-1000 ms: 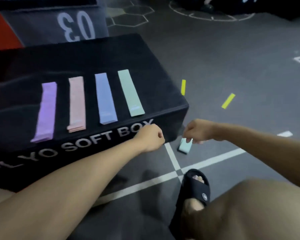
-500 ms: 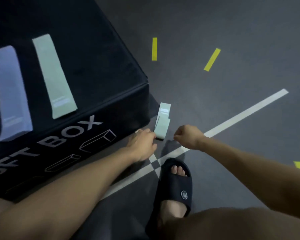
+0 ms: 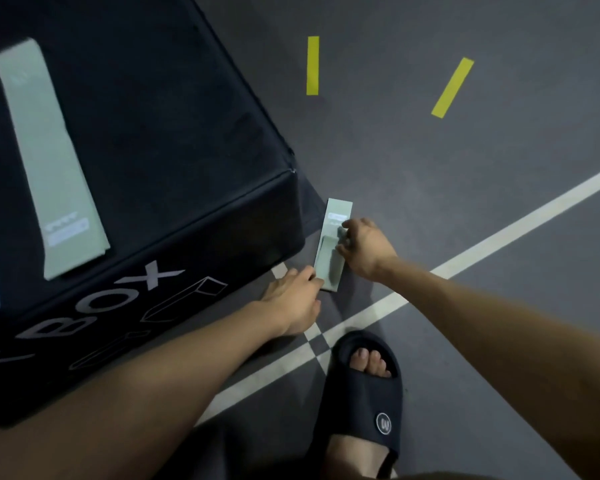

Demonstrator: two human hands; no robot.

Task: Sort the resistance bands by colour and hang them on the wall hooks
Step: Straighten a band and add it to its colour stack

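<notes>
Here, two green bands [image 3: 333,244], two hands [image 3: 293,296] on one.

We've got a big black soft plyo box [image 3: 174,140] taking up the left side, with "BOX" printed in white along its front. The floor [image 3: 465,202] is dark grey, with two yellow tape strips [image 3: 312,65] stuck well apart from the box and white lines [image 3: 499,237] crossing near a foot in a black slide sandal [image 3: 361,407].

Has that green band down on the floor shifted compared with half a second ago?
Yes. The green band lay bent beside the box corner; now it lies flatter and longer along the floor, pulled between both hands.
</notes>
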